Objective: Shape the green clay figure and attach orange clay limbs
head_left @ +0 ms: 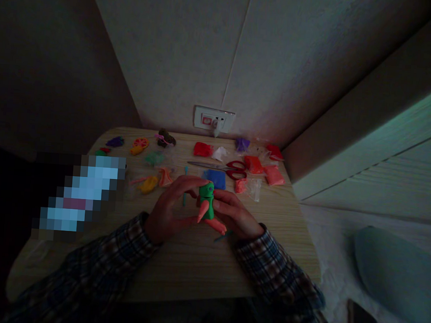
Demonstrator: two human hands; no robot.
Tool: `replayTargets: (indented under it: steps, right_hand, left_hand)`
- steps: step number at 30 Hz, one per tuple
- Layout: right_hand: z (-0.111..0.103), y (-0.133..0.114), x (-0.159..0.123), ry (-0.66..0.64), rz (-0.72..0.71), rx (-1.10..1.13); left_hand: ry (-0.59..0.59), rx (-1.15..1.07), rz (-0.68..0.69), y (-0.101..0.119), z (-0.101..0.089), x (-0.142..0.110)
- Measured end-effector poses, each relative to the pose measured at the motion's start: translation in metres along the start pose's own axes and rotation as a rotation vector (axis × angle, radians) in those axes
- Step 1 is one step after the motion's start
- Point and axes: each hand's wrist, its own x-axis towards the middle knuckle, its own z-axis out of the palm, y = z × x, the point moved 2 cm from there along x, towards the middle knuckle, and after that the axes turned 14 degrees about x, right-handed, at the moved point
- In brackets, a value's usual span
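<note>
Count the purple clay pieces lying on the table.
2: a purple clay piece at the far left of the table and a purple clay packet at its far edge, beyond the scissors. The left hand and right hand may hide others.

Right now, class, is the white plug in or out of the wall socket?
In: the white plug sits against the face of the wall socket.

Both hands hold a small green figure with pinkish-orange limbs above the wooden desk; red-handled scissors lie beyond, beside a blue packet.
</note>
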Motion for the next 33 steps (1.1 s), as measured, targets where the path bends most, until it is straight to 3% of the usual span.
replayTargets:
  steps: [4, 15, 29, 33]
  right_hand:
    - [0.000, 0.004, 0.000, 0.016, 0.003, 0.072]
    - [0.002, 0.004, 0.000, -0.015, 0.036, 0.125]
    - [-0.001, 0.006, 0.001, -0.022, -0.015, 0.110]
    - [0.000, -0.003, -0.001, 0.007, -0.064, 0.059]
  left_hand:
    - [0.056, 0.018, 0.112, 0.000, 0.001, 0.002]
    - [0.032, 0.064, 0.153, 0.004, -0.002, 0.001]
    - [0.013, -0.001, 0.124, 0.004, 0.001, -0.001]
    - [-0.023, -0.191, 0.029, -0.005, 0.005, -0.005]
